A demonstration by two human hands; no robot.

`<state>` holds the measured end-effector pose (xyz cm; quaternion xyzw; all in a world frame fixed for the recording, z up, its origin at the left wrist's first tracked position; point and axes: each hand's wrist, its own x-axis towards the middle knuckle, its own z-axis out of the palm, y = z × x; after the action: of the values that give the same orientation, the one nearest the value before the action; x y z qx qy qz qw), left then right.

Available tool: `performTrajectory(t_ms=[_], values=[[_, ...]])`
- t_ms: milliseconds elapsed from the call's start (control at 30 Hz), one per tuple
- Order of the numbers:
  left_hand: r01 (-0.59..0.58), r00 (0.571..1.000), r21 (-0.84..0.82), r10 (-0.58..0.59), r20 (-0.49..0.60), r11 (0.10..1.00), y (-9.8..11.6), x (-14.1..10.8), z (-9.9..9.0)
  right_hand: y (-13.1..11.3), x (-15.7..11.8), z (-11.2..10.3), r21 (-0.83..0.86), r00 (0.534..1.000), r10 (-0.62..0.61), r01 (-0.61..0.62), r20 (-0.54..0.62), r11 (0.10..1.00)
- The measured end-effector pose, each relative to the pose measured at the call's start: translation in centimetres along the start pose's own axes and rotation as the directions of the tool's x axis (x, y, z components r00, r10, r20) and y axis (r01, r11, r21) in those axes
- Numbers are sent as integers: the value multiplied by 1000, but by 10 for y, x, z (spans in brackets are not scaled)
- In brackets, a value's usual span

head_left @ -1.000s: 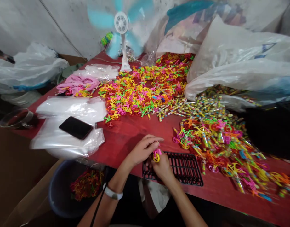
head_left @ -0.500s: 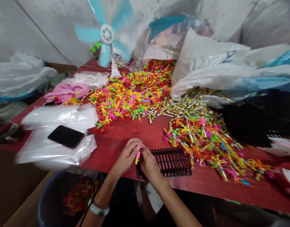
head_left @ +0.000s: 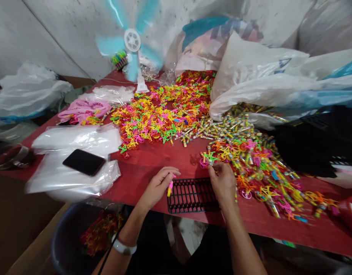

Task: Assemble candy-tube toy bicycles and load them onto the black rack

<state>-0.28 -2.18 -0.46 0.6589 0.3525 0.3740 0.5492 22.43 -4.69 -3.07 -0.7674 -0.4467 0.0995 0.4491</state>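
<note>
In my left hand (head_left: pixel 157 190), a small pink-and-yellow plastic piece (head_left: pixel 170 186) is pinched between thumb and fingers, at the left end of a black slatted plastic rack (head_left: pixel 190 195). My right hand (head_left: pixel 224 182) is over the rack's right end, at the near edge of a mixed heap of bright plastic pieces and small clear-ended tubes (head_left: pixel 250 158). Its fingers are bent together by the heap; what they grip, if anything, is hidden.
A larger heap of coloured plastic pieces (head_left: pixel 148 122) spreads across the red table (head_left: pixel 153 158). Small tubes (head_left: pixel 218 128) lie beside it. At the left are clear plastic bags (head_left: pixel 78 139) and a phone (head_left: pixel 83 162). A fan (head_left: pixel 132 40) turns behind; a tub (head_left: pixel 59 233) stands below.
My right hand has left my left hand and moved right to the heap's edge, uncovering the rack's left part. My left hand still holds the pink-and-yellow piece. The view has shifted slightly.
</note>
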Motion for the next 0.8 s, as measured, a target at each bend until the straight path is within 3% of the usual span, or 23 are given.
performTrajectory(t_ms=[67, 133, 200, 300, 433, 567, 667, 800], values=[[20, 1000, -20, -20, -9, 1000, 3, -3, -1, -7, -16, 2, 303, 988, 104, -135, 116, 944], [59, 998, -47, -60, -18, 997, 3, -7, -1, -14, -34, 2, 518, 949, 176, -291, 261, 804], [122, 991, -72, -126, -50, 990, 1, -16, -1, -20, -50, 0, 589, 910, 224, -398, 348, 704], [190, 972, -7, -189, -141, 982, -10, -32, -2, -27, -67, -6, 537, 859, 255, -483, 445, 691], [130, 989, 250, -106, -107, 960, -27, -47, -1, -31, -77, -8, 459, 833, 116, -408, 541, 790], [97, 991, 267, -69, -112, 959, -34, -36, 0, -30, -79, 0, 410, 840, -4, -261, 542, 874], [50, 999, 285, -43, -30, 957, -31, -19, -4, -26, -77, 4, 400, 836, -49, -209, 547, 892], [-69, 996, 463, 36, 80, 884, -29, -7, -9, -26, -74, 4, 417, 819, -43, -245, 572, 875]])
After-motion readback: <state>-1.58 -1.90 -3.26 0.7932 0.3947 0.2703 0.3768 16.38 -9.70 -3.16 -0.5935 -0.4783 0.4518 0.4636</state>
